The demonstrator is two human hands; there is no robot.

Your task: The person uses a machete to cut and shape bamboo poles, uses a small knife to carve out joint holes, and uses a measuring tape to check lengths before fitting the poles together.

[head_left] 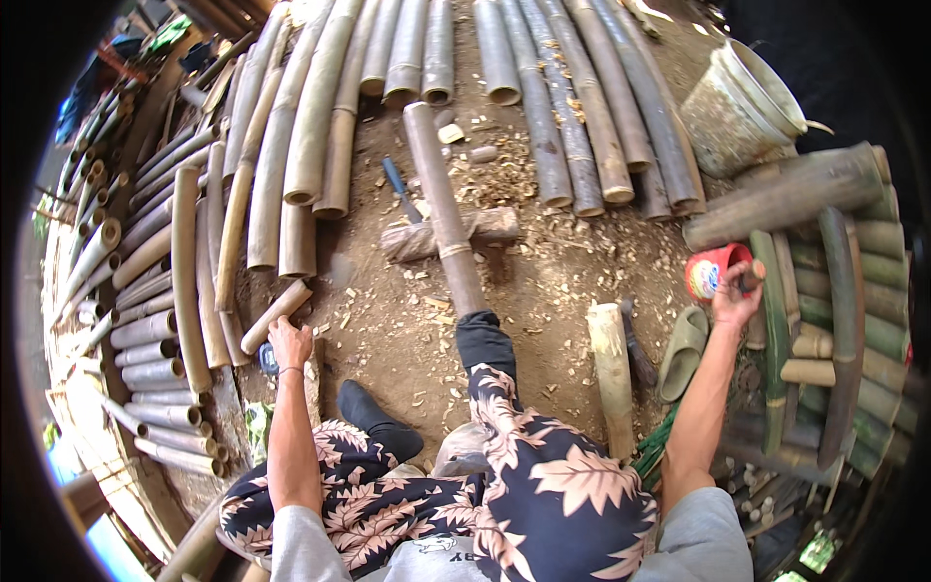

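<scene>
My left hand (291, 342) is closed around a short bamboo piece (270, 322) on the left, close to a row of bamboo lengths. On the right, my right hand (737, 299) grips a short brown wooden piece (753, 274), perhaps a handle; the rest of it is hidden. Right beside that hand is a red container (708, 271) with a coloured label. Between my arms, a longer bamboo tube (441, 194) leans across a short log (499, 225), its near end by my dark-socked foot.
Bamboo tubes (320, 107) lie in rows ahead and left, with more (553, 107) ahead right. A blue-handled tool (398, 182) rests on the chip-strewn dirt. An upright bamboo post (611, 373), a green sandal (685, 351) and a dirty white bucket (737, 112) stand rightward.
</scene>
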